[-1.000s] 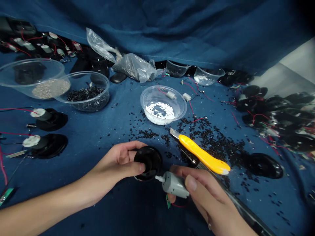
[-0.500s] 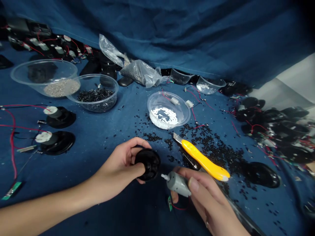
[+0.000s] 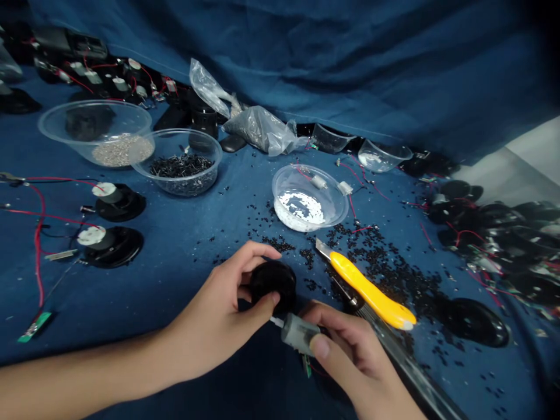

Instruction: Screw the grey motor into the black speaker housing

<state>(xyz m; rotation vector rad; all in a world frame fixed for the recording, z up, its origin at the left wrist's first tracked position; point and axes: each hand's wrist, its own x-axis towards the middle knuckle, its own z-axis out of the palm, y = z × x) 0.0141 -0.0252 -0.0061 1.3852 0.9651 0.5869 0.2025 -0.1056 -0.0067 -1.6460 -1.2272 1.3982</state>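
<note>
Black disc point(image 3: 273, 282) in left hand point(image 3: 219, 318), beside motor point(image 3: 297, 333) in right hand point(image 3: 354, 361).

motor point(image 3: 297, 333) rear — under right hand point(image 3: 354, 361); wrist cut off

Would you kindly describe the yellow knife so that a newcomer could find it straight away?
Start at the blue cloth covering the bench, then find the clear bowl of white bits near its middle. Just in front of it, among scattered black pellets, lies the utility knife, beside the right hand. It is the only bright yellow thing there.
</note>
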